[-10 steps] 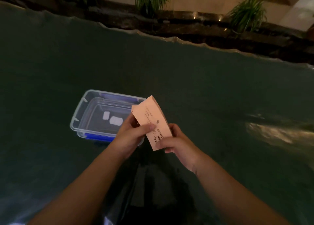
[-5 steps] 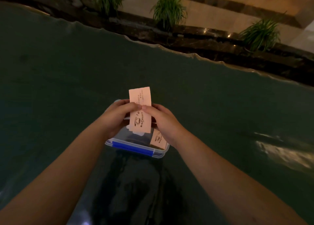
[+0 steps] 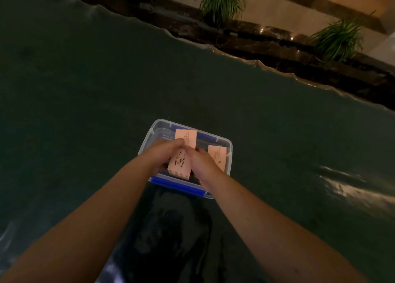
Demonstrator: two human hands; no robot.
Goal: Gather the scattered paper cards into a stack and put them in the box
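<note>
A dark green bench [image 3: 89, 94] fills most of the view, its cover rippled along the far edge. Beyond that edge a dark stone ledge [image 3: 267, 45] is seen, with leafy plants [image 3: 220, 3] set along it. A pale glare [image 3: 350, 186] is reflected on the bench at the right, and a dark shadow [image 3: 171, 229] is cast on the near side between the forearms.

A clear plastic box [image 3: 222, 142] with blue clips is set on the bench near the middle, lid off. Its near half is largely hidden by both hands and wrists, so little of its floor can be made out.

A stack [image 3: 181, 156] of pink cards, printed with a cup drawing and small text, is held over the open box, tilted, with its near edge low between the wrists and its far end raised above the fingers. The left hand [image 3: 164, 154] is closed on the stack's left side and the right hand [image 3: 201, 161] on its right side, the fingertips of both meeting across the top face. Each grip is clenched on the stack.

A second pink card [image 3: 219, 155] is seen inside the box just right of the right hand, leaning toward the right wall; its lower end is hidden by the wrist.
</note>
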